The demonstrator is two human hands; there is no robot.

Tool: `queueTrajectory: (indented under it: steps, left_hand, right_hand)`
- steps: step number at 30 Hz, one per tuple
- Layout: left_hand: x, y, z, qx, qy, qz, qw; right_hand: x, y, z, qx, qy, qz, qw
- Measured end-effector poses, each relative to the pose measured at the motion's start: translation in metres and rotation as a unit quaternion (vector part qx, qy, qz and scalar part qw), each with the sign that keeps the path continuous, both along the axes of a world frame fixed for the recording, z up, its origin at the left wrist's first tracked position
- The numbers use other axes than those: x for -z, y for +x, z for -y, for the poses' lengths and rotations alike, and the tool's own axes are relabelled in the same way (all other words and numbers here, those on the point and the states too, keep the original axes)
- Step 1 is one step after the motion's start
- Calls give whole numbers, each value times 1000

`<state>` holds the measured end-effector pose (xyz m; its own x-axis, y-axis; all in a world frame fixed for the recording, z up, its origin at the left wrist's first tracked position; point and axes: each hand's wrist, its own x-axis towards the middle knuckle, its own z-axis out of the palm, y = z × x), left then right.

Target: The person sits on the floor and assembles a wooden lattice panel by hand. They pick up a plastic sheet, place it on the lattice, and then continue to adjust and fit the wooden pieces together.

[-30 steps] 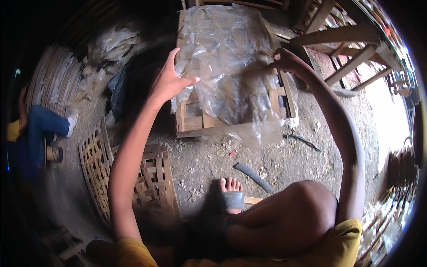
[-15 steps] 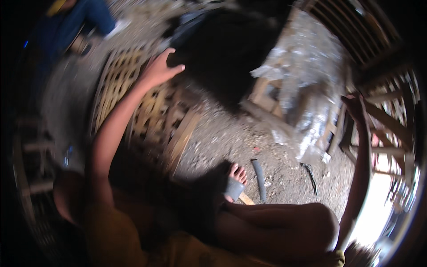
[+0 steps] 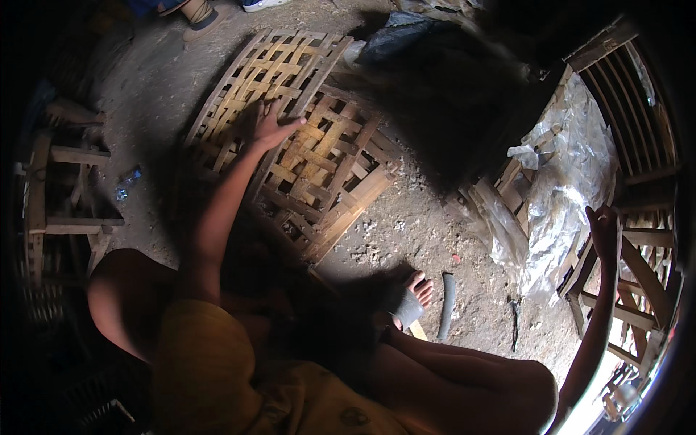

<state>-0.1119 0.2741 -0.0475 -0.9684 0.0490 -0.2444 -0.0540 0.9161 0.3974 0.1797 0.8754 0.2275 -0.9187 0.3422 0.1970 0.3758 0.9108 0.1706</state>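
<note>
left hand (image 3: 270,125) flat on woven panel (image 3: 319,152) — fingers spread

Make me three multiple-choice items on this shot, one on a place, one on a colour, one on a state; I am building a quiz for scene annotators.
1. Where does the left hand rest?
A. on the woven bamboo panels
B. on the clear plastic sheet
C. on the bare foot

2. What colour is the garment on the person's lap?
A. white
B. mustard yellow
C. red

3. How is the right hand placed?
A. closed round a knife
B. flat on the ground
C. raised at the wooden frame, beside the plastic sheet

Answers:
1. A, the spread fingers lie on the lattice of bamboo strips.
2. B, the cloth shows a dull yellow.
3. C, the hand is up against the frame's slats, holding no tool.
</note>
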Motion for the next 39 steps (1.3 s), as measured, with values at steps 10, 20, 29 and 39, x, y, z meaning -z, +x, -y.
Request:
queueTrajectory:
  steps: [10,20,29,39]
  left_hand:
    - [0,-26,30,-31,57,-77,995]
    - [-161,-46,-64,-39,279,-208,937]
    - [-311,19,-184,260,164,-460,833]
    - [-372,45,-342,622,159,-482,596]
  right_hand:
    - [2,-20,41,-2,-17,16,1000]
    - [-13,-12,41,-29,5,-27,999]
    - [-13,-22,41,19,-58,-86,994]
    - [-59,90,-135,117,-621,-384,673]
